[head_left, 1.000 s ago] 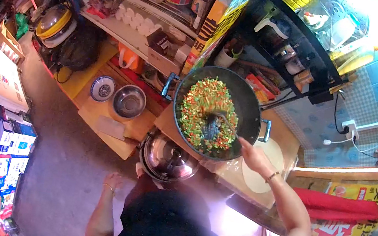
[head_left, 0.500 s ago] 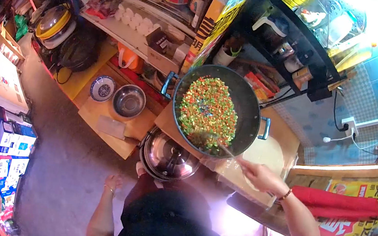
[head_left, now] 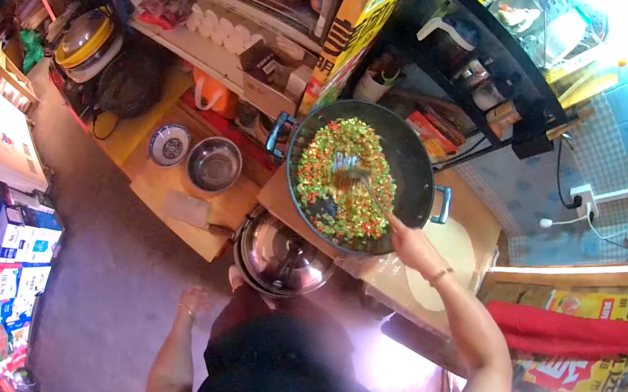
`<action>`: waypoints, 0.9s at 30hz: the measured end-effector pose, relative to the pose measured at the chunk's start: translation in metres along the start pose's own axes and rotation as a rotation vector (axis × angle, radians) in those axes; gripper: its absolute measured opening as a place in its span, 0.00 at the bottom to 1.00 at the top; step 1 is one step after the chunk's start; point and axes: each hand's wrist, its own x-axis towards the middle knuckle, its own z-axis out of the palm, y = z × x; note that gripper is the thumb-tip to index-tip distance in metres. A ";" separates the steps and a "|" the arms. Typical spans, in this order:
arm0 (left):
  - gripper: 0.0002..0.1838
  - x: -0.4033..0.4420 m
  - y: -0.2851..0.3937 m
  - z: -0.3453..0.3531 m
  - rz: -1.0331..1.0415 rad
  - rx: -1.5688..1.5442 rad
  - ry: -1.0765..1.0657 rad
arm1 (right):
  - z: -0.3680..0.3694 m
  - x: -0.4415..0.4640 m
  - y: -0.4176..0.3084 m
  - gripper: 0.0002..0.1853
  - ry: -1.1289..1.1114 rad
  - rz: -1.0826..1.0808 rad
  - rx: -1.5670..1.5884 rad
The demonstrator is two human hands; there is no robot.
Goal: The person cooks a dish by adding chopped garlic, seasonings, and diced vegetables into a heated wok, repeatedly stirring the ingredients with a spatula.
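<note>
Holding a utensil (head_left: 380, 199) in a wok (head_left: 414, 169) of chopped vegetables (head_left: 315, 170)

Beyond the wok, to the right, a black rack (head_left: 542, 115) can be seen. The wok is placed in front of the person, with a handle at either side; its support cannot be made out. Just below its rim, nearer the person, a pot (head_left: 281, 255) is topped with a shiny lid. To the right of the pot, a pale round sheet (head_left: 452, 255) is partly covered by the right forearm. Green and red vegetables, finely cut, are heaped over the left and middle of the wok. To the left, a steel bowl (head_left: 214, 166) and a patterned bowl (head_left: 169, 145) are set side by side, near a knife (head_left: 187, 210) laid flat.

The utensil's handle is gripped by the right hand (head_left: 410, 248), with the fingers closed around it at the wok's near right rim; its head is blurred among the vegetables. The left hand (head_left: 194, 299) is held low beside the leg, its fingers loosely extended. A bracelet (head_left: 441, 276) is worn on the right wrist.
</note>
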 end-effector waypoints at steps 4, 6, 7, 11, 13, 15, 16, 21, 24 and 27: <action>0.12 0.000 0.002 0.002 -0.034 -0.235 0.004 | -0.050 -0.084 0.003 0.20 -0.060 -0.079 0.022; 0.12 0.001 -0.001 -0.003 0.004 -0.179 0.033 | -0.065 -0.107 -0.001 0.20 -0.112 -0.077 0.021; 0.12 -0.001 0.002 -0.002 0.006 -0.180 0.033 | -0.065 -0.112 0.001 0.19 -0.167 -0.105 -0.008; 0.12 -0.013 0.013 0.009 0.022 -0.128 0.092 | -0.032 -0.076 0.005 0.19 -0.100 -0.070 -0.041; 0.12 -0.013 0.020 0.010 0.012 -0.138 0.091 | -0.021 -0.041 0.012 0.19 0.013 -0.016 -0.043; 0.12 -0.015 0.027 0.015 0.028 -0.221 0.062 | -0.023 -0.013 0.012 0.20 0.173 -0.123 -0.025; 0.12 -0.018 0.030 0.017 0.030 -0.221 0.067 | -0.023 0.005 0.014 0.20 0.206 -0.144 0.011; 0.12 -0.022 0.022 0.016 0.068 -0.167 0.080 | -0.008 0.035 0.003 0.22 0.121 -0.087 -0.052; 0.12 -0.015 0.007 0.014 0.073 -0.200 0.042 | -0.027 -0.012 0.010 0.22 -0.014 -0.058 -0.076; 0.12 -0.016 0.002 0.003 -0.027 -0.134 0.074 | -0.075 -0.061 0.013 0.22 -0.176 -0.128 -0.077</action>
